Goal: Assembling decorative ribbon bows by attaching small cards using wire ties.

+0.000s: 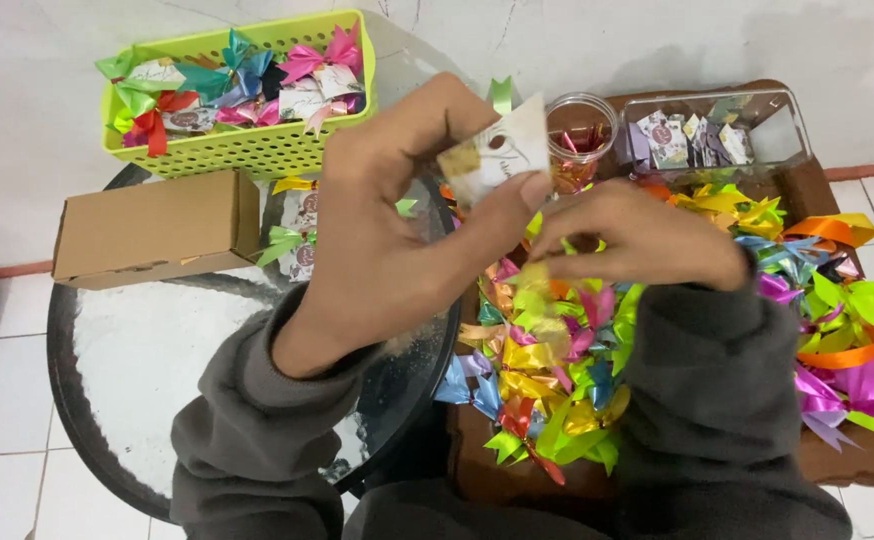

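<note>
Grey hoodie sleeves (257, 440) come in from the bottom, and right past them there's a big messy heap of shiny ribbon bows (547, 390) in pink, yellow, green and blue spread over a brown tray (857, 460). Above the heap the left hand (387, 240) pinches a small white packet (502, 155) between thumb and fingers, with a green ribbon end poking up behind it. The right hand (647, 240) is bunched up just beside it, fingertips at the packet's lower edge; can't really tell what it's got hold of. Left of that sits a round glass table (147, 350) with a closed cardboard box (152, 228). Further back: a small clear jar (582, 135), a clear plastic container (727, 130) of packets, and a lime green basket (247, 150) full of finished bow packets.
</note>
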